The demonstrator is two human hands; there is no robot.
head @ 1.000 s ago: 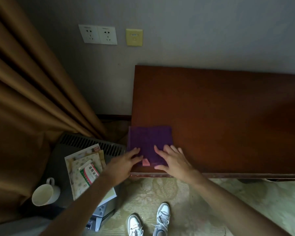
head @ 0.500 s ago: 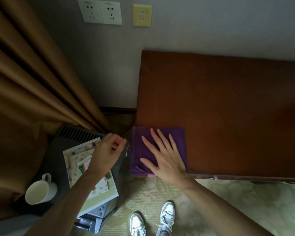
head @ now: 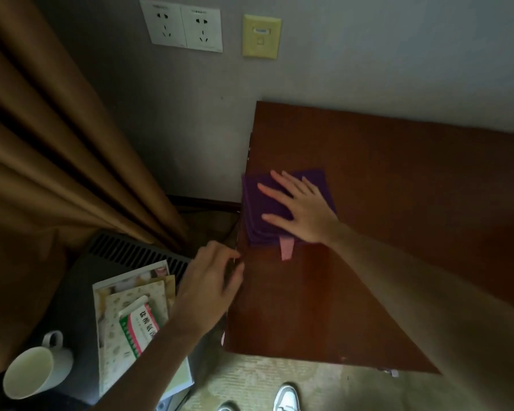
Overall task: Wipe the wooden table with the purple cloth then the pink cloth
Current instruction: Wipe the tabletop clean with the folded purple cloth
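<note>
The folded purple cloth (head: 267, 203) lies on the dark wooden table (head: 398, 232), near its left edge. My right hand (head: 300, 209) presses flat on the cloth with the fingers spread. A small pink strip (head: 287, 247) sticks out from under the cloth's near edge; I cannot tell if it is a tag or the pink cloth. My left hand (head: 211, 277) is blurred beside the table's left edge, its fingers curled together, with nothing visible in it.
Left of the table stands a low grey unit (head: 116, 250) with booklets and a medicine box (head: 140, 324) on it, and a white mug (head: 33, 369). Brown curtains (head: 57, 143) hang at the left. Wall sockets (head: 184, 25) are above. My shoes (head: 285, 398) show below.
My right hand has slid the purple cloth away from the near edge, further onto the table, uncovering the pink strip. My left hand has moved right to the table's left edge.
</note>
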